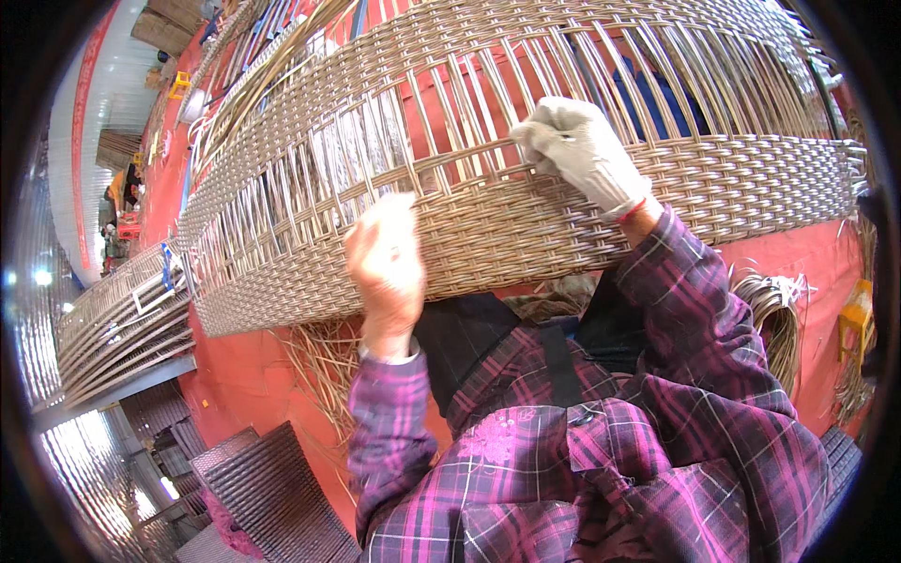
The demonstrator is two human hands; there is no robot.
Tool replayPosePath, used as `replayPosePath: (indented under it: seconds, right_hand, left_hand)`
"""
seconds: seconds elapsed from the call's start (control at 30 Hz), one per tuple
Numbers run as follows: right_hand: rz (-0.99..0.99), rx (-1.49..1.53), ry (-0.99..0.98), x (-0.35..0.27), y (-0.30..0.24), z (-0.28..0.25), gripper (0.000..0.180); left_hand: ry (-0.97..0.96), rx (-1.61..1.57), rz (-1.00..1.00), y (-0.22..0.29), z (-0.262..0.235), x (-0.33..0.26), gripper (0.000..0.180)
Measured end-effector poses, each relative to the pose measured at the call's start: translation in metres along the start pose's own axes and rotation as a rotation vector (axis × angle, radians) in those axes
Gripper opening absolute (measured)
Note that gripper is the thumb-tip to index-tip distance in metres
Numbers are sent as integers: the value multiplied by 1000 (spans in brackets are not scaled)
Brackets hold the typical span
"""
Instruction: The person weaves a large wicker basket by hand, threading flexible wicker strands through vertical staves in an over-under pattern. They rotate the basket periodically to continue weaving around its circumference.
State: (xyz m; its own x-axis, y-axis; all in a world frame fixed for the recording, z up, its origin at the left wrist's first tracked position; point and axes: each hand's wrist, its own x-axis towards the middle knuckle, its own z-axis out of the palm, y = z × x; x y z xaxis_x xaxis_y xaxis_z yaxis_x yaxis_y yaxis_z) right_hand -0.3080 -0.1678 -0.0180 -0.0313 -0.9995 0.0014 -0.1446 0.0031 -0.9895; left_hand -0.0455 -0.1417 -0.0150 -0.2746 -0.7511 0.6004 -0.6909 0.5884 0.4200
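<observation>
A long woven wicker panel (526,225) in brown-beige strands lies across in front of me, its near and far bands closely woven and a middle strip of open upright strands between them. My right hand (577,155), in a whitish glove, is closed at the upper edge of the near band, its fingers pinched around a flat wicker strand (460,156) that runs left along that edge. Farther left, my left hand (387,258) is raised just over the near band. Motion blurs its fingers, so I cannot tell whether they hold anything.
Red sheeting (244,375) covers the floor. Loose strands (324,366) hang below the panel, and a coil of strands (777,319) lies at the right beside a yellow stool (854,319). Dark ribbed woven pieces (277,488) stand at lower left, and another wicker frame (122,324) is at left.
</observation>
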Motion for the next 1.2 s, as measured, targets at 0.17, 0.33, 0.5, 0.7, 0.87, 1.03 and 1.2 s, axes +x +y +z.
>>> replayPosePath:
  seconds: [0.17, 0.33, 0.5, 0.7, 0.87, 1.03, 1.2]
  right_hand:
    - [-88, 90, -21, -25, -2, -31, 22]
    - [-123, -66, -51, -16, 10, -20, 22]
    - [-414, -273, -82, 10, 11, 14, 22]
    - [5, -445, -364, 36, -3, 27, 20]
    - [-468, -433, 22, 19, 7, 25, 29]
    - [-179, -472, -389, 46, 9, 44, 35]
    - [-18, -526, -674, 69, 6, 45, 25]
  left_hand:
    - [-164, -61, 311, 57, 79, 62, 23]
    - [-333, -424, -35, 46, 69, 58, 10]
    - [-144, -112, -173, 10, 32, 49, 8]
    - [-358, 309, 80, -2, 56, 40, 5]
    - [-341, 194, -64, -9, 79, 39, 12]
    - [-361, -201, -202, -24, 66, 46, 12]
    - [-318, -275, -300, -26, 65, 45, 8]
